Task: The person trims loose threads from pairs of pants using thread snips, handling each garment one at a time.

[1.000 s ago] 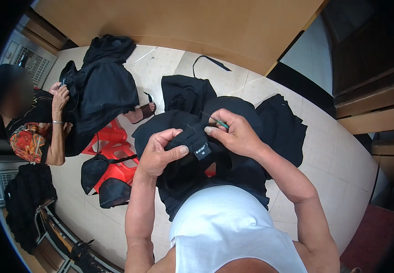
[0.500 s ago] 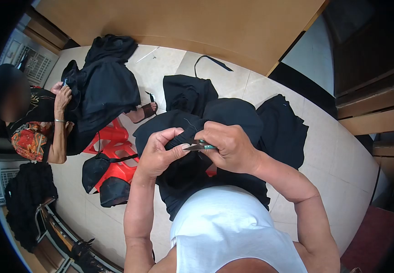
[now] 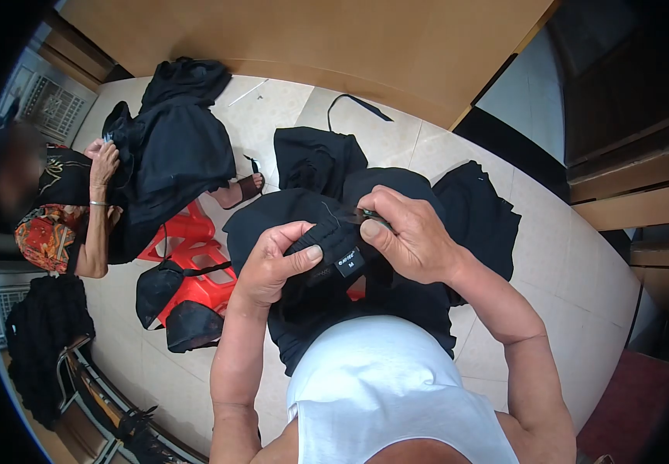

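My left hand (image 3: 272, 267) grips the gathered waistband of a black garment (image 3: 320, 241), its thumb lying on top of the fabric. A small black label (image 3: 349, 263) with white lettering and an M shows inside the band. A pale loose thread curls up from the band's far edge. My right hand (image 3: 411, 238) is closed around small thread snips (image 3: 371, 216) with greenish handles; the dark blades point left beside the waistband, and fingers hide much of the tool. The rest of the garment spreads over my lap.
Black cloth pieces (image 3: 477, 216) lie on the tiled floor (image 3: 562, 309) around me. At the left, another person's hands (image 3: 102, 158) work on a black garment (image 3: 183, 155). A red plastic stool (image 3: 195, 298) stands between us. A wooden panel (image 3: 311, 46) closes off the far side.
My right hand has moved slightly up and right with the snips, away from my left thumb. The waistband has turned, so its label now shows.
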Demonstrator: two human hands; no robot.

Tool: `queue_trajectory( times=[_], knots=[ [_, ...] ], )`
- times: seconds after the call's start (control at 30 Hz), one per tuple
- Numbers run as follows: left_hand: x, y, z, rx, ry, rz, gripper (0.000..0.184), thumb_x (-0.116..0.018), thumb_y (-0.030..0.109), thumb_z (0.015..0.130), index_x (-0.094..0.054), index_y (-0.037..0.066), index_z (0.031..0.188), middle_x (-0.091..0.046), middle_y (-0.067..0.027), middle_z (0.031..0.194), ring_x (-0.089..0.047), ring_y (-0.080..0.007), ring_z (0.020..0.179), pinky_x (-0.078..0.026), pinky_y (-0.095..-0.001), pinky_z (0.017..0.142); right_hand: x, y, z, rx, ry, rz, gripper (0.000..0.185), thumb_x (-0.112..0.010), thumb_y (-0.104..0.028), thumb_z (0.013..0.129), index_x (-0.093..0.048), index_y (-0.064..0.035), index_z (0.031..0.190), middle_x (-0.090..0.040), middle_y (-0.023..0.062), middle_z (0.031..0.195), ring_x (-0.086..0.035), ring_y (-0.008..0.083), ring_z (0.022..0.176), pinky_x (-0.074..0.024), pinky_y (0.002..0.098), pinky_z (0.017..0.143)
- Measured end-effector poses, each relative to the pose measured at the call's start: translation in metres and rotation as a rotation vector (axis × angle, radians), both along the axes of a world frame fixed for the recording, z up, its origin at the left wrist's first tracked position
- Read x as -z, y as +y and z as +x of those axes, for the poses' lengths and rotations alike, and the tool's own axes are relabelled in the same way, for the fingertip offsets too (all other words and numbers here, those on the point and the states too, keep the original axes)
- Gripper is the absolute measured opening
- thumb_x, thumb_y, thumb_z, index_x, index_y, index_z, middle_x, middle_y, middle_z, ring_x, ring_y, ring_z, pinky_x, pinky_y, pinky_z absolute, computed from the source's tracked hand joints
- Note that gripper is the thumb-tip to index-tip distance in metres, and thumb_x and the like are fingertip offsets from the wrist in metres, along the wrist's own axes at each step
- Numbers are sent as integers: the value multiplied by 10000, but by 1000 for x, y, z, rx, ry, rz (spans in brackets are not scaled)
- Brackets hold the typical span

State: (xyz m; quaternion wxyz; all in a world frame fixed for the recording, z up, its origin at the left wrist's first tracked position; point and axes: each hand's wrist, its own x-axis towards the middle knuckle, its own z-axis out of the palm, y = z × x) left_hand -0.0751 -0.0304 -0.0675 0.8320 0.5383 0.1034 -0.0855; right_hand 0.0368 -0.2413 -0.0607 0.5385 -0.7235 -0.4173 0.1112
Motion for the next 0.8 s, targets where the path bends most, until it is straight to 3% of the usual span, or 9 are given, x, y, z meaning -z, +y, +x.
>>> queue_trajectory(
  times=[0.1,0.27,0.8],
  knots=[
    [5,2,-1,2,29,-124,170,-717,55,883,-689,0,1042,-689,-22,858,-584,-43,701,-470,-149,716,7,-3,7,-25,-244,-104,275,-537,-303,1043,-596,-75,899,-518,51,753,-440,191,564,-374,324,531],
    [3,-1,7,-16,45,-178,177,-691,63,898,-681,-7,1059,-694,-23,861,-585,-40,676,-467,-140,702,9,-6,13,-100,-331,-101,266,-538,-290,1038,-587,-86,875,-493,41,754,-427,193,565,-359,325,521],
    [-9,-10,31,-28,111,-155,190,-694,68,899,-684,-3,1075,-703,-19,875,-592,-37,694,-466,-138,701,4,-4,31,-62,-409,-84,238,-616,-225,987,-568,-104,788,-484,20,720,-407,178,531,-340,307,489]
  ],
)
